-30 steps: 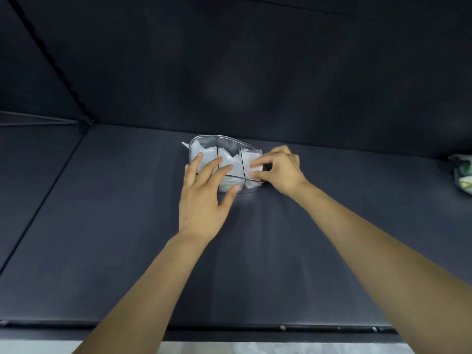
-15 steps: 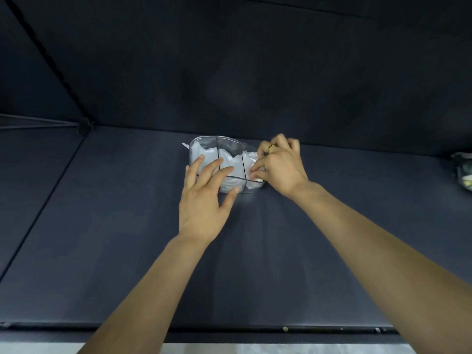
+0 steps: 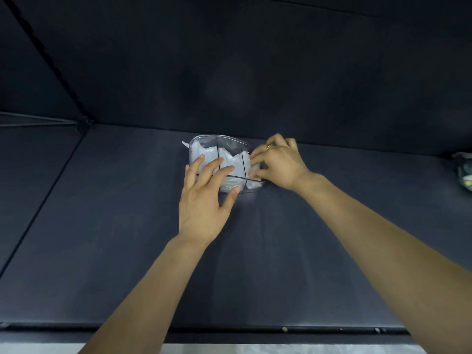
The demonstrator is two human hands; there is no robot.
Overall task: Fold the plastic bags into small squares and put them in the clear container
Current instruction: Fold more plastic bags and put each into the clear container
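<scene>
Well, progress: the container (image 3: 224, 164) sits at the centre of the frame on the dark table (image 3: 281, 251), and all three of its divided sections show white folded bags (image 3: 233, 162) inside, so most of the task looks done.
Left to do: by my reckoning only the last tucking-in at the right section; no loose bag lies on the table in front of the person. A crumpled bundle (image 3: 463, 172) sits at the far right edge of the frame, too cropped to say what it is or whether it belongs to the job.
Left hand (image 3: 204, 198): fingers spread and fairly straight, laid over the near left part of the container, the fingertips resting on its rim and on the bags in the left and middle sections, the thumb against the near wall. It seems to be steadying the container and holding nothing.
Right hand (image 3: 277, 162): fingers curled at the container's right end, thumb and forefinger nipping the edge of the bag in the right section; a ring shows on one finger. I'd judge it is pushing that bag down into place, though how deep the bag sits is hidden by the hand.
Container position: upright, flat on the table, between the two hands and touched by both.
</scene>
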